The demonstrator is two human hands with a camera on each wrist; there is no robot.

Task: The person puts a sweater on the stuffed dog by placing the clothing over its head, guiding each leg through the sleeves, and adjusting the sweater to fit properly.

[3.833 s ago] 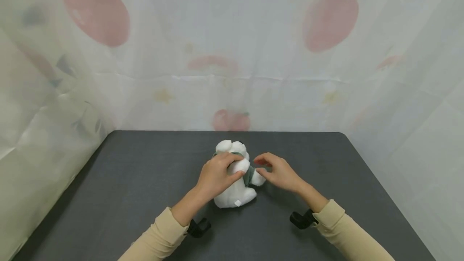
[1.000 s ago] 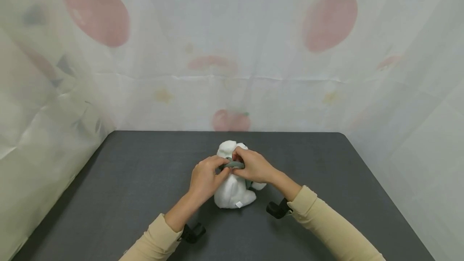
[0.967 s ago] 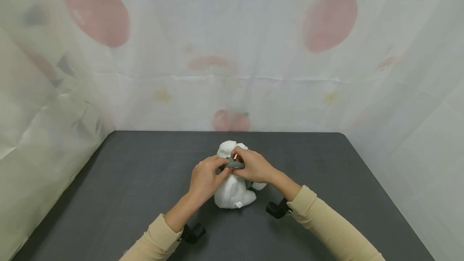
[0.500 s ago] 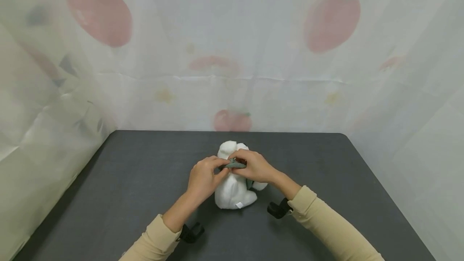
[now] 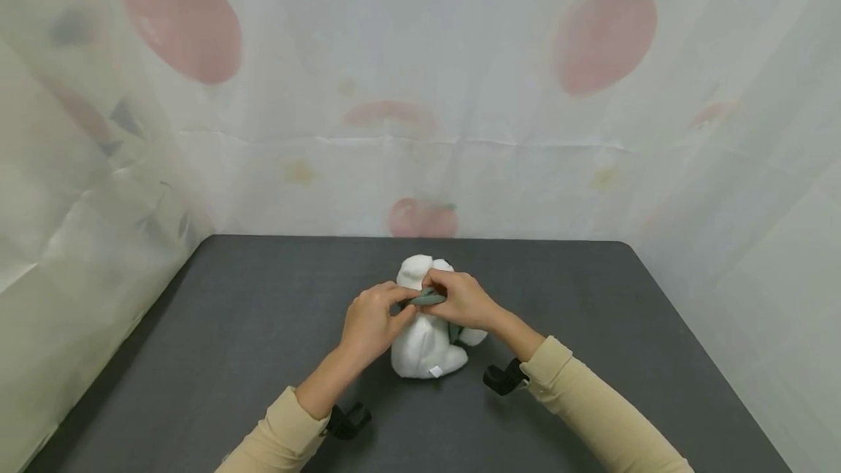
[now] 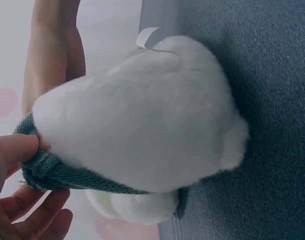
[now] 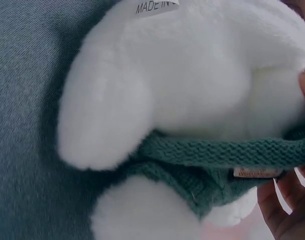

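A white plush toy (image 5: 428, 345) sits on the dark grey table (image 5: 263, 327), its back toward me, a green knitted scarf (image 5: 425, 300) around its neck. My left hand (image 5: 369, 323) pinches the scarf at the toy's left side. My right hand (image 5: 462, 300) pinches the same band from the right, over the neck. In the left wrist view the plush toy (image 6: 142, 120) fills the frame, and fingertips (image 6: 15, 150) grip the scarf (image 6: 67, 172). The right wrist view shows the scarf (image 7: 217, 155) stretched across the toy (image 7: 192, 75), a small label on it, fingertips (image 7: 287, 210) at the lower right.
A pale curtain (image 5: 420, 93) printed with red fruit hangs behind and on both sides of the table. Black wrist camera mounts (image 5: 502, 378) sit under both beige sleeves. The table's rounded far right corner (image 5: 620, 245) is near the curtain.
My right hand has come from the toy's right paw up to the scarf at the neck. Over the last second both hands stay on the scarf, barely shifting.
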